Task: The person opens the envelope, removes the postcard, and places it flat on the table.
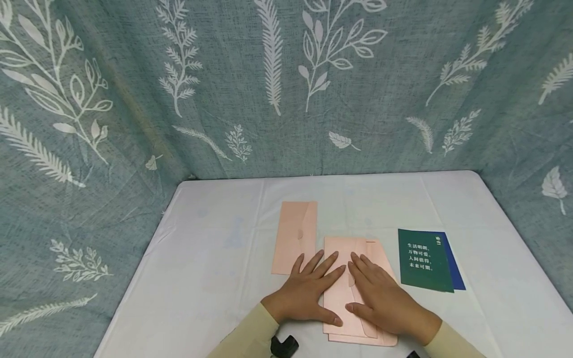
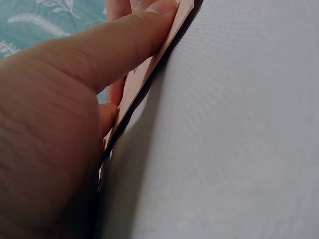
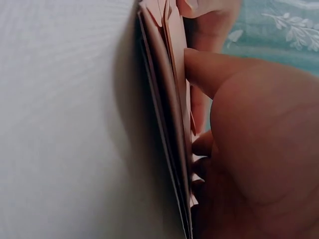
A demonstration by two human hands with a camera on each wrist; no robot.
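A small stack of pink envelopes (image 1: 335, 303) lies on the white table, its top envelope slightly askew over the one beneath. Spread across the left side of the stack is my left hand (image 1: 309, 293), fingers straight and thumb apart. My right hand (image 1: 380, 298) rests flat on the stack's right side, its fingers extended over the envelope flap. In the left wrist view the thumb (image 2: 134, 40) presses on the pink paper's edge. The right wrist view shows several layered envelope edges (image 3: 167, 74) beside the right thumb (image 3: 214, 69).
Another pink envelope (image 1: 293, 231) lies behind my left hand. To the right, a green card (image 1: 421, 273) with white characters overlaps a blue card (image 1: 455, 271). A teal leaf-patterned curtain (image 1: 286, 139) hangs behind and beside the white table (image 1: 215, 258).
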